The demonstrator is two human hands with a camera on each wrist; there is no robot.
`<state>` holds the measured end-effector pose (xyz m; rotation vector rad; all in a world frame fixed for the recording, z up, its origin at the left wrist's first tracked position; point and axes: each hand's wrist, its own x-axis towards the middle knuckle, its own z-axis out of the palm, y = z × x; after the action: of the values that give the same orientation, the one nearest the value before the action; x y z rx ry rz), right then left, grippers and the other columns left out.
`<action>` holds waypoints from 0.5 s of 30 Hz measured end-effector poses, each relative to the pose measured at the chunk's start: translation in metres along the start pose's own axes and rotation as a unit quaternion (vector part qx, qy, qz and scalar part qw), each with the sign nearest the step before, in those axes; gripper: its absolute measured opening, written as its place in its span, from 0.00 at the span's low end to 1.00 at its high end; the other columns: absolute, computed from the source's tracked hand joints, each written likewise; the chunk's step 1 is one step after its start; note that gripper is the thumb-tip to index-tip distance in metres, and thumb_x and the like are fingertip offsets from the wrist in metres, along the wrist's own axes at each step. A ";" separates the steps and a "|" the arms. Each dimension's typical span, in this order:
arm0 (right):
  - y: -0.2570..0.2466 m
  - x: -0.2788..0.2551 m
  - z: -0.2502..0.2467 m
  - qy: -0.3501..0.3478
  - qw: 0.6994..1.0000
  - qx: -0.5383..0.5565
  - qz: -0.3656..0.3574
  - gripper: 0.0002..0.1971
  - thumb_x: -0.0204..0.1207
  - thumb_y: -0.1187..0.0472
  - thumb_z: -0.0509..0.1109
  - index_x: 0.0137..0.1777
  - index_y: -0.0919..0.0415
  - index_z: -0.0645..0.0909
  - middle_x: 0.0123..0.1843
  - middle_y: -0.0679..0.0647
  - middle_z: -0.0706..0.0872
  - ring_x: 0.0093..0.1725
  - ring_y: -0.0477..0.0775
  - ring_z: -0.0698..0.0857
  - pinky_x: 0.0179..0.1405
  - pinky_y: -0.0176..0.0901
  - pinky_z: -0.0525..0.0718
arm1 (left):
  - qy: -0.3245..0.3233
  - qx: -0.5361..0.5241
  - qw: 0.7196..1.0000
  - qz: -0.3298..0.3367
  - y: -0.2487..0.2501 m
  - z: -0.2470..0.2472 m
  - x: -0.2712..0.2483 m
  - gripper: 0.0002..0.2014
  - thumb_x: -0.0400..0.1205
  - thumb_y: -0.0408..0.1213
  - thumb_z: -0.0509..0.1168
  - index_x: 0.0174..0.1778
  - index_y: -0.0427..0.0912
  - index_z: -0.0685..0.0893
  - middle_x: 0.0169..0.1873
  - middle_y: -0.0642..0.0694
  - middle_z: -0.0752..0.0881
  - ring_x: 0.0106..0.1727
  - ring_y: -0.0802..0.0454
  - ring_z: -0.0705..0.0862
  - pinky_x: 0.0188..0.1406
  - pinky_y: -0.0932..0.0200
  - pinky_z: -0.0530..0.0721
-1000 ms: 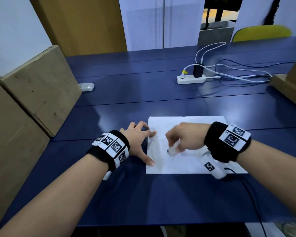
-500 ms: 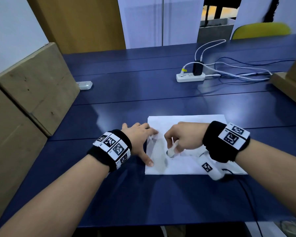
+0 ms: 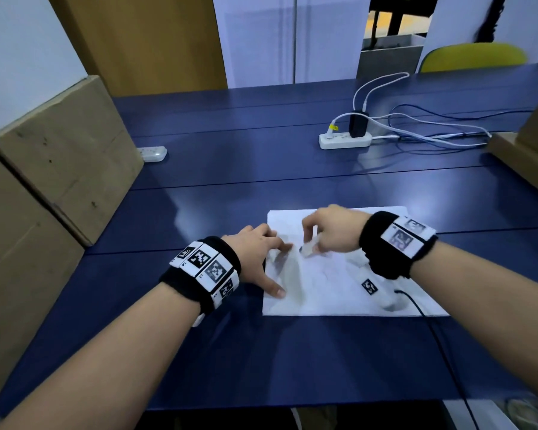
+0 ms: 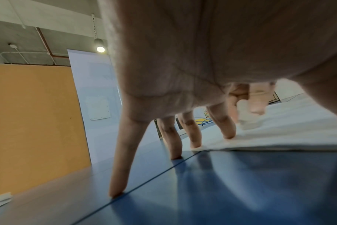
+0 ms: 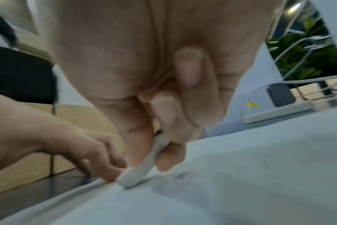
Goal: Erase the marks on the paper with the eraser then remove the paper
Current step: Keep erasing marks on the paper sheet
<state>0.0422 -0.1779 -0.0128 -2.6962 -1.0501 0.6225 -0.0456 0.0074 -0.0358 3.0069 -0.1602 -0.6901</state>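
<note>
A white sheet of paper point(image 3: 330, 293) lies flat on the blue table point(image 3: 261, 169), with faint marks near its middle. My right hand point(image 3: 326, 234) pinches a small white eraser point(image 3: 308, 250) between thumb and fingers, its tip down on the paper point(image 5: 240, 182). In the right wrist view the eraser point(image 5: 137, 175) touches the sheet close to my left fingertips. My left hand point(image 3: 261, 259) is spread, straight fingers pressing the paper's left edge. In the left wrist view two fingertips point(image 4: 228, 134) sit on the paper point(image 4: 279, 132), the others on the table.
Cardboard boxes point(image 3: 59, 156) stand along the left, another box point(image 3: 528, 156) at the right. A white power strip point(image 3: 344, 140) with cables lies behind the paper. A small white device point(image 3: 153, 153) sits by the left boxes. A dark cable point(image 3: 441, 336) runs from my right wrist.
My right hand has moved the eraser up and slightly left across the paper, closer to my left fingers. The left hand keeps pressing the paper's left edge.
</note>
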 end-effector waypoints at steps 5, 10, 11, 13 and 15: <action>0.001 -0.011 0.005 -0.028 0.999 0.009 -0.020 0.07 0.71 0.55 0.78 0.40 0.48 0.80 0.41 0.48 0.87 0.43 0.50 0.80 0.46 0.44 0.80 | 0.001 -0.008 1.000 0.001 0.000 0.001 0.001 0.51 0.61 0.70 0.75 0.79 0.63 0.63 0.74 0.54 0.63 0.72 0.47 0.65 0.66 0.39 0.78; -0.003 -0.013 0.009 -0.045 0.999 -0.003 -0.019 0.06 0.71 0.58 0.76 0.46 0.47 0.84 0.43 0.49 0.89 0.45 0.50 0.82 0.49 0.44 0.81 | 0.002 -0.006 1.000 0.003 0.001 0.000 0.001 0.51 0.61 0.69 0.75 0.79 0.61 0.64 0.74 0.53 0.64 0.71 0.46 0.66 0.68 0.41 0.77; 0.000 -0.006 0.006 -0.009 1.000 -0.001 0.002 0.05 0.72 0.56 0.76 0.45 0.47 0.84 0.40 0.47 0.87 0.45 0.51 0.82 0.50 0.46 0.83 | 0.001 -0.006 1.000 0.003 0.001 0.000 0.001 0.51 0.61 0.69 0.75 0.79 0.60 0.64 0.74 0.53 0.64 0.71 0.46 0.66 0.68 0.41 0.76; 0.006 0.000 0.002 0.042 0.999 0.000 0.033 0.05 0.73 0.53 0.76 0.43 0.46 0.82 0.42 0.48 0.85 0.47 0.55 0.84 0.51 0.50 0.87 | 0.001 -0.007 1.000 0.001 0.002 -0.001 0.001 0.50 0.61 0.68 0.76 0.79 0.61 0.64 0.74 0.54 0.64 0.71 0.46 0.67 0.68 0.40 0.76; 0.005 -0.004 0.004 0.031 0.999 -0.004 0.022 0.05 0.72 0.53 0.76 0.43 0.47 0.81 0.45 0.50 0.86 0.47 0.55 0.84 0.52 0.50 0.86 | 0.002 -0.006 1.000 -0.001 0.001 -0.001 0.001 0.51 0.61 0.69 0.76 0.79 0.62 0.64 0.74 0.54 0.64 0.71 0.46 0.67 0.68 0.40 0.76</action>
<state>0.0412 -0.1840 -0.0165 -2.7339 -0.9834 0.5381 -0.0445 0.0064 -0.0357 2.9963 -0.1533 -0.6830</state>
